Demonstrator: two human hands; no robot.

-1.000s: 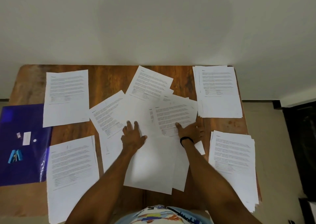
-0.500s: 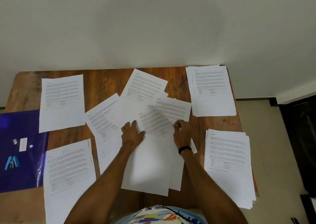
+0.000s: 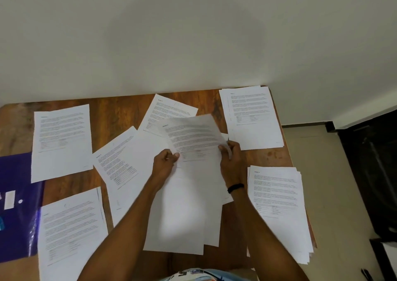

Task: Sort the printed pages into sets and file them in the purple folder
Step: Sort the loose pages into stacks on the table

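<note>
The wooden surface [image 3: 120, 113] stretches under both grips. Directly beneath them lies a loose, overlapping heap of printed pages [image 3: 182, 216]. Four sets ring it. A near right stack [image 3: 279, 205] sits just right of the right grip [image 3: 233, 158], toward the person, and a far right stack [image 3: 253, 119] lies beyond that grip. A far left set [image 3: 61, 143] and a near left stack [image 3: 71, 233] lie well left of the left grip [image 3: 164, 162]. The purple folder [image 3: 19, 173] lies flat farther left still, at the surface's edge, touching both left sets. One printed page [image 3: 193, 134] is raised between the grips. The left grip pinches its left edge, and the right grip's fingers curl round its right edge. A black wristband [image 3: 235, 188] circles the right wrist.
</note>
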